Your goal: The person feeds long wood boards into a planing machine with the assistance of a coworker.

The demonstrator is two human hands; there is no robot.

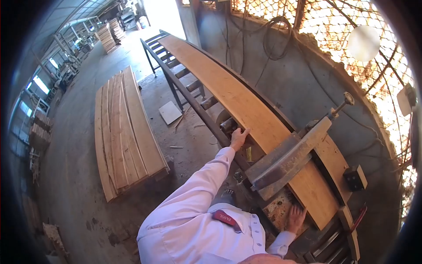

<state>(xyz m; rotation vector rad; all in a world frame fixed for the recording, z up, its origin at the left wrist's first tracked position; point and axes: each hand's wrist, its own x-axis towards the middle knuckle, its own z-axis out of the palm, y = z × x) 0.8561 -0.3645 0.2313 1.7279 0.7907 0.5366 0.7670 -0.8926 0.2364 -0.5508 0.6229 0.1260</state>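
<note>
A long wooden plank [228, 97] lies along a roller stand and passes under the arm of a saw-like machine [285, 163]. My left hand [238, 138] is at the plank's near edge, ahead of the machine arm, with fingers closed on the edge; some fingertips are hidden. My right hand [296, 218] rests flat on the worn machine table [278, 212], behind the arm. Its fingers are stretched out beside the plank's edge, and nothing shows in its grasp.
Stacked planks [125, 136] lie on the floor at left. The roller stand's metal rail [193, 103] runs beside the plank. A wooden fence with a dark block [355, 178] is at right. A pale board [170, 112] and scraps lie on the floor. Cables hang on the wall.
</note>
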